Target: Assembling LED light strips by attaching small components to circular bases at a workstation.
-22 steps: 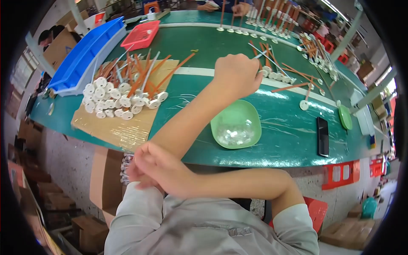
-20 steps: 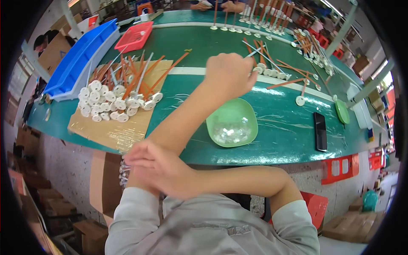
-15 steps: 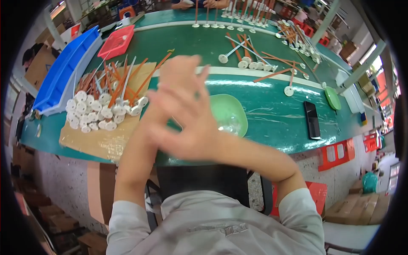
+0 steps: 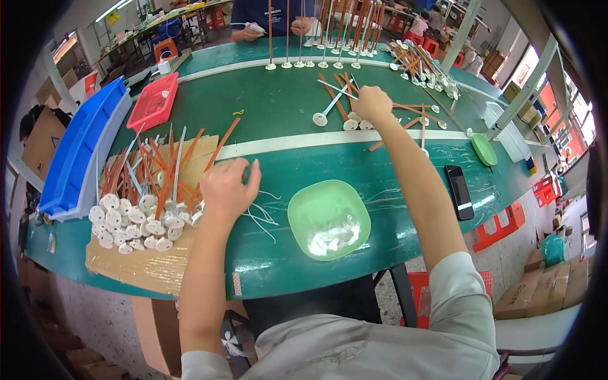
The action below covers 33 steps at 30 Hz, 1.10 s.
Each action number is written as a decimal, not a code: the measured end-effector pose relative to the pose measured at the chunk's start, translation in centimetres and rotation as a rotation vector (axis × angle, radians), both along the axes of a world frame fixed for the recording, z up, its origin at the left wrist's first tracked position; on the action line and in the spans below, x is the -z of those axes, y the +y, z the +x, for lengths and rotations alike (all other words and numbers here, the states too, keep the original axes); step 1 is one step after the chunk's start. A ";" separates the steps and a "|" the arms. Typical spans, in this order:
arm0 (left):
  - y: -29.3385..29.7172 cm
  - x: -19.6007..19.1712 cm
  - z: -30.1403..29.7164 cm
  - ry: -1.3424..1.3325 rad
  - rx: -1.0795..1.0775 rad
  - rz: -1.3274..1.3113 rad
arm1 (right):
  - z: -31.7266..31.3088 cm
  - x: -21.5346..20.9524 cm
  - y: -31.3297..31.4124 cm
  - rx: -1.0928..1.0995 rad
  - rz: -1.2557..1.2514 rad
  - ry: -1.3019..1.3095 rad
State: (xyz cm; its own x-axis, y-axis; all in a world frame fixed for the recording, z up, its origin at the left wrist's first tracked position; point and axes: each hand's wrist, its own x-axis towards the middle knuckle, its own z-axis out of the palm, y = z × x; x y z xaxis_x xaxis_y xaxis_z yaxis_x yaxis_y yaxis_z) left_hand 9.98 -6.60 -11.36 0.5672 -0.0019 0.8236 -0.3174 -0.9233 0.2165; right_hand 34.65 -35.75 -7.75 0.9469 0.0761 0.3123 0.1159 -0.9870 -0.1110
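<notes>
My right hand [image 4: 373, 104] reaches far over the bench, its fingers curled down at a loose group of brown and pale rods with round white disc ends [image 4: 351, 124]. The hand hides what its fingertips grip. My left hand [image 4: 228, 185] hovers above the near bench, back up, fingers loosely bent and thumb apart, with nothing seen in it. Beside it lie several thin white strands [image 4: 261, 220]. Between my arms sits a shallow green dish [image 4: 304, 218]; shiny patches show inside, whether glare or clear pieces I cannot tell. Left of my left hand, many disc-ended rods [image 4: 136, 215] are heaped on flattened cardboard [image 4: 126, 269].
At left stand a long blue tray [image 4: 82, 149] and a red basket [image 4: 142, 114]. A black phone [image 4: 457, 190] and small green dish [image 4: 484, 151] lie right. Across the bench a person [image 4: 272, 19] works behind upright rods [image 4: 287, 38]. A pale strip [image 4: 291, 142] crosses the bench.
My hands were crossed together over the near bench. They are now apart: the right has gone forward and right to the rods, the left stays near the cardboard. My view has shifted too.
</notes>
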 end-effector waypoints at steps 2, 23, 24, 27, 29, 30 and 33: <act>-0.5 0.3 -0.2 0.041 0.036 0.054 | 1.1 -0.9 1.0 0.036 -0.083 0.085; -2.5 -0.4 -0.8 0.528 0.505 -0.785 | -7.7 -10.1 -0.5 -0.521 0.121 -0.559; -2.7 -0.9 -1.2 0.532 0.637 -0.873 | -10.5 -10.2 1.2 -0.582 0.325 -0.434; -4.3 -1.8 -2.4 0.587 0.901 -0.988 | -16.3 -9.5 3.9 -0.798 0.954 0.191; -5.3 -1.4 -2.8 0.643 1.118 -1.091 | -18.9 -8.7 4.9 -0.816 1.072 0.317; -5.4 -1.6 -3.1 0.652 1.118 -1.086 | -19.8 -8.4 5.0 -0.809 1.124 0.364; -5.1 -2.0 -3.7 0.900 1.172 -0.801 | -20.1 -7.0 5.4 -0.773 1.180 0.404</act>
